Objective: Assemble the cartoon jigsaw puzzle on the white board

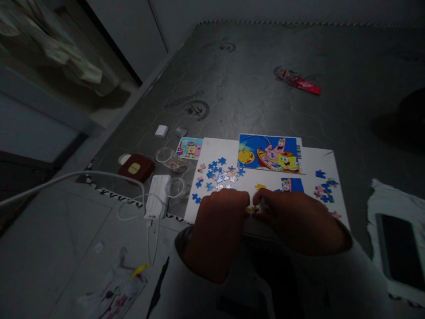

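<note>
My left hand (217,226) and my right hand (297,219) rest side by side on the near edge of a white puzzle board (308,161), fingers curled together over small yellow puzzle pieces (253,209) between them. Loose blue and pink pieces (219,175) lie in a pile just beyond my left hand. A joined patch of the picture (292,184) sits just past my right hand, and several more loose pieces (324,188) lie to its right. A colourful cartoon reference picture (268,153) lies at the board's far edge.
On the dark mat (252,84) lie a red wrapper (299,82), a small cartoon card (190,148), a clear plastic cup (169,158), a dark red box (137,168) and a white charger with cable (157,195). A tablet on white cloth (398,248) lies at the right.
</note>
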Tool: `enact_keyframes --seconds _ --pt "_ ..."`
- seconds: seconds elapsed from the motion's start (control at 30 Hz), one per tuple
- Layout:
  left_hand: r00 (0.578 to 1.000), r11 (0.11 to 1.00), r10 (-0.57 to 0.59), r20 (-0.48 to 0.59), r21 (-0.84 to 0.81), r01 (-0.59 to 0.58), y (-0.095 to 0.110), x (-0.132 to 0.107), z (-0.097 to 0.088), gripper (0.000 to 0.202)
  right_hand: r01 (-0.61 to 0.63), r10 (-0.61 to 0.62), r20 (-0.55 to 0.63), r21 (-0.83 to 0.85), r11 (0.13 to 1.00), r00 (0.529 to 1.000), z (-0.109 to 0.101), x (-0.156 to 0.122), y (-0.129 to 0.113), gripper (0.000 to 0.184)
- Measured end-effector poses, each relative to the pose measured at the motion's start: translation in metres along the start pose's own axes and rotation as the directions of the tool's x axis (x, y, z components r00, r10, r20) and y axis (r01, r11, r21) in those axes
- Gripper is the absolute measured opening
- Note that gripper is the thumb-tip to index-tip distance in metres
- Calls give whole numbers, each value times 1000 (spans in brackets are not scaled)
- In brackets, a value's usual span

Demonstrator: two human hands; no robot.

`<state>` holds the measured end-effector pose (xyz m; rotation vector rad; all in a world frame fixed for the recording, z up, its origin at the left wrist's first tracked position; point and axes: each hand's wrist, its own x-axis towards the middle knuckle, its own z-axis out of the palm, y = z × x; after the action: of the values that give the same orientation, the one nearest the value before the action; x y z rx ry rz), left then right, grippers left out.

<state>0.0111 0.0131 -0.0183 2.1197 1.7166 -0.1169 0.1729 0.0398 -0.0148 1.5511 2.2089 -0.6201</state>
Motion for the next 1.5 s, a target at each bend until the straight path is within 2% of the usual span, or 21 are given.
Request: enact_keyframes --seconds 0.13,0.33,0.63,0.9,1.03,1.33,1.5 --pt "999 1000 4 -36 16 -4 0 0 0 20 5 -5 -8 -4 1000 1000 0 0 0 22" --pt "999 998 25 -27 63 -23 1 0 0 17 33 -33 -46 11 999 998 1 -1 0 19" --pt "996 992 61 -60 111 -54 2 -2 3 10 12 -12 -14 -29 1000 1000 0 0 -1 21" --pt "996 993 75 -44 100 -70 2 -2 2 10 2 -2 7 -22 1000 1000 -2 -1 -2 21" --pt "995 994 81 -55 84 -76 2 -2 2 10 14 -14 -1 -9 1000 1000 -2 0 -1 21" --pt "992 993 66 -106 105 -55 2 -4 5 11 -40 40 26 10 999 999 -2 -2 1 22" --pt "993 992 75 -89 111 -65 2 -2 4 13 -29 29 15 9 1000 999 -3 -3 1 21"
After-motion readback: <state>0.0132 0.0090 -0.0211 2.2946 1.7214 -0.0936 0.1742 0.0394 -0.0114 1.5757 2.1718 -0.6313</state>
